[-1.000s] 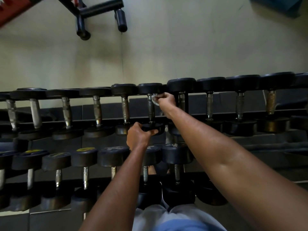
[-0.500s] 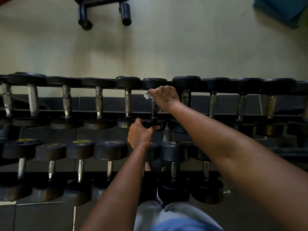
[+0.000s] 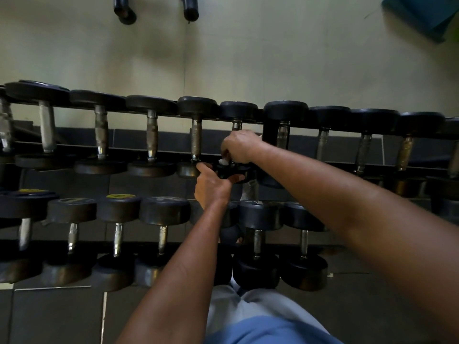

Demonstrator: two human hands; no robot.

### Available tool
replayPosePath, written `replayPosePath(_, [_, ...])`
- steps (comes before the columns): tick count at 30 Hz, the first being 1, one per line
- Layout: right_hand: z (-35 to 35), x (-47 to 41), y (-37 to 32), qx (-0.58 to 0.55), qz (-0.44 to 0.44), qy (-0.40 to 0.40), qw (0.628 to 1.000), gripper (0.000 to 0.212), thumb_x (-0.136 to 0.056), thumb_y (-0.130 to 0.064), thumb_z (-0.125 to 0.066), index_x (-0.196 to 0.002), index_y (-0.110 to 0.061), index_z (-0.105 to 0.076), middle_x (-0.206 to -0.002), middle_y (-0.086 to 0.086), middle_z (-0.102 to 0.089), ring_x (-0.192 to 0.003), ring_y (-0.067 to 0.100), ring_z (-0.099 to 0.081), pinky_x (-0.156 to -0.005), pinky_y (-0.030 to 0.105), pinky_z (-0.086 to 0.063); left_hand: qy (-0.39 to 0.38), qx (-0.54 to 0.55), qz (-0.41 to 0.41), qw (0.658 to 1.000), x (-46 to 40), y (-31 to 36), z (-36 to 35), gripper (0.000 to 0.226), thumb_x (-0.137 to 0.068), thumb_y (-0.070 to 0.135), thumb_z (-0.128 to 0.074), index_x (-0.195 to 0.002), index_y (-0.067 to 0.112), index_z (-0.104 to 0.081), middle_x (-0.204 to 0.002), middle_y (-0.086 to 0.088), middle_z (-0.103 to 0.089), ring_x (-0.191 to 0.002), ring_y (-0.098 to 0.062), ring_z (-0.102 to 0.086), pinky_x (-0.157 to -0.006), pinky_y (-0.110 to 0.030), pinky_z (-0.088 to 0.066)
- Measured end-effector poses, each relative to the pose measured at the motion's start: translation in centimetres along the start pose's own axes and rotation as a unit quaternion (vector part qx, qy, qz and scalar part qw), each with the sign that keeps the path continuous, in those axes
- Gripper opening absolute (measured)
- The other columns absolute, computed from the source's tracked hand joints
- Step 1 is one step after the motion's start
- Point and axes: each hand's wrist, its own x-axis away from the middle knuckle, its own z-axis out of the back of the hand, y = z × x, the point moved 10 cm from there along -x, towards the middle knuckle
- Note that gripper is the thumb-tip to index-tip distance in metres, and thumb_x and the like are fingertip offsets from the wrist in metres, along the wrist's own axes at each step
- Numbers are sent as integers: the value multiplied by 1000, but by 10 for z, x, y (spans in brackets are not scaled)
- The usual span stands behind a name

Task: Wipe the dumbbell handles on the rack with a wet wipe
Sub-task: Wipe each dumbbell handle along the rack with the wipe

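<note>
A two-tier rack (image 3: 161,152) holds rows of black dumbbells with metal handles. My right hand (image 3: 239,146) wraps around the handle of a small dumbbell (image 3: 237,111) in the middle of the upper row, near its front end, with a white wet wipe (image 3: 223,161) bunched under the fingers. My left hand (image 3: 211,186) grips the front head (image 3: 232,173) of the same dumbbell from below. Most of that handle is hidden by my right hand.
Neighbouring dumbbells (image 3: 196,135) stand close on both sides on the upper row. A lower row (image 3: 162,211) sits in front, some with yellow labels. Beyond is a pale wall (image 3: 248,58) with black bench feet (image 3: 191,8) at top and a blue object (image 3: 422,11) top right.
My right hand slid with the wipe from the far end of the handle down to its front end. My left hand stayed on the front head.
</note>
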Motion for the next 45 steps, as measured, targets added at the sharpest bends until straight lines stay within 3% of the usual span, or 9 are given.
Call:
replayPosePath(4, [-24, 14, 18, -183, -72, 2, 980, 14, -92, -31, -78, -105, -36, -78, -102, -10, -71, -96, 16, -67, -83, 36, -58, 0, -12, -18, 1000, 0, 1, 0, 89, -63, 69, -92, -121, 19, -46, -102, 5, -64, -90, -19, -68, -72, -35, -55])
replayPosePath(9, [-57, 83, 79, -517, -222, 112, 819, 8, -88, -32, -87, -95, -29, -83, -95, -13, -78, -93, 4, -73, -85, 26, -58, -11, -57, -62, 996, 10, 16, 1, 77, -71, 66, -89, -119, 18, -53, -111, -1, -70, -99, -22, -71, -72, -34, -53])
replayPosePath(15, [-83, 178, 120, -671, -258, 213, 661, 32, -87, -36, -89, -109, -15, -81, -97, 3, -81, -86, 14, -77, -69, 30, -63, -14, -100, -84, 991, 41, 38, -10, 61, -87, 59, -80, -124, 21, -50, -121, -4, -61, -97, -23, -66, -81, -44, -61])
replayPosePath(20, [-83, 221, 143, -701, -240, 237, 628, 37, -89, -33, -87, -117, -11, -78, -101, 6, -81, -82, 17, -77, -70, 32, -65, -43, -100, -115, 987, 83, 47, -33, 60, -90, 58, -78, -131, 20, -55, -135, -4, -49, -98, -17, -56, -82, -38, -56])
replayPosePath(27, [-73, 243, 166, -626, -229, 236, 707, 26, -89, -39, -86, -111, -27, -81, -107, -9, -79, -99, 8, -75, -87, 29, -62, -45, -63, -113, 991, 129, 56, -56, 57, -89, 58, -79, -129, 20, -63, -130, -3, -60, -104, -12, -56, -84, -31, -48])
replayPosePath(32, [-68, 243, 174, -561, -227, 206, 769, 20, -96, -30, -80, -115, -24, -80, -111, -6, -76, -99, 7, -70, -76, 19, -55, -44, -46, -105, 992, 137, 71, -76, 61, -89, 59, -79, -131, 17, -64, -131, -4, -64, -103, -13, -61, -83, -32, -52])
replayPosePath(36, [-72, 226, 181, -520, -224, 188, 802, 18, -95, -30, -80, -113, -25, -81, -108, -5, -77, -101, 10, -72, -84, 24, -57, -50, -59, -103, 992, 124, 84, -94, 76, -84, 70, -76, -135, 16, -61, -133, -5, -63, -112, -21, -67, -89, -41, -61])
replayPosePath(40, [-67, 213, 185, -497, -217, 185, 820, 25, -96, -29, -79, -120, -22, -78, -114, -4, -76, -104, 10, -70, -90, 27, -58, -61, -105, -65, 990, 102, 95, -108, 88, -79, 78, -75, -134, 13, -57, -132, -7, -55, -111, -24, -62, -77, -39, -57])
replayPosePath(45, [-66, 174, 182, -429, -199, 163, 866, 15, -97, -37, -75, -111, -35, -78, -110, -12, -76, -101, 9, -70, -90, 36, -61, -64, -124, -3, 990, 78, 96, -114, 70, -66, 71, -90, -103, 18, -64, -100, -1, -69, -81, -17, -68, -56, -29, -49])
